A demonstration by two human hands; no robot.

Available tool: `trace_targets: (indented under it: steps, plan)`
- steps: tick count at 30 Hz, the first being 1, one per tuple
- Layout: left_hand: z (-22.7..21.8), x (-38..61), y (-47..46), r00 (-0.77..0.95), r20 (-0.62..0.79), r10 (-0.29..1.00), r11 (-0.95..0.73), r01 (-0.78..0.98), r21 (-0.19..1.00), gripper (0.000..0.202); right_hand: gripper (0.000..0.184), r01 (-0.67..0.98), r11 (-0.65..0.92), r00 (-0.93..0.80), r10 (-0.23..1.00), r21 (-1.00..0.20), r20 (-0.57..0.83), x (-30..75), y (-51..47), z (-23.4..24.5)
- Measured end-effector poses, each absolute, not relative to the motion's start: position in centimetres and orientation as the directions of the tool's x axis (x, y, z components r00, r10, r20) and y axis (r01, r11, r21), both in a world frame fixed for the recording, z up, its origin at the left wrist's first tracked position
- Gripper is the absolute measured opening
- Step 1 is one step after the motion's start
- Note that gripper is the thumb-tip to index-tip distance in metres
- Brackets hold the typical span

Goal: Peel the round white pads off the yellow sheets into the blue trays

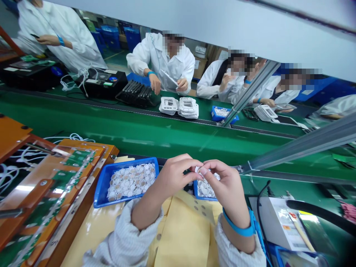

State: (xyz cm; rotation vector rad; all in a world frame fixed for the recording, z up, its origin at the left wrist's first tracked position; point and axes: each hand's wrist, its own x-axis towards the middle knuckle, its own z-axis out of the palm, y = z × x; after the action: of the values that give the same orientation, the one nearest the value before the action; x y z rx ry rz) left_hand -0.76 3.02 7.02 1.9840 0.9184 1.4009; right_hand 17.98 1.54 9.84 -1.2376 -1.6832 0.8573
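Note:
My left hand and my right hand meet in front of me, thumbs and fingertips pinched on a small white round piece. Fingers partly cover the piece. Beneath the hands lie yellow backing sheets, one bearing a few grey round dots. Left of my left hand, a blue tray holds many small white round pieces, some with tan centres. Behind my right hand is a second blue tray of white pieces, partly hidden. A blue wrist strap circles my right wrist.
An orange fixture with green circuit boards stands at left. At right are a metal post, a black cable and a white paper. Across the green line, several people in white coats work beside stacked white frames.

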Motion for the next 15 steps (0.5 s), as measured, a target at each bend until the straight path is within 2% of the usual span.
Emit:
trace_targets:
  steps: [15]
  plan:
    - [7.12,-0.73,3.05,0.234,0.568,0.789,-0.613,0.225,0.758,0.022,0.014,0.404,0.258,-0.134,0.966,-0.878,0.222,17.98,1.77,9.74]
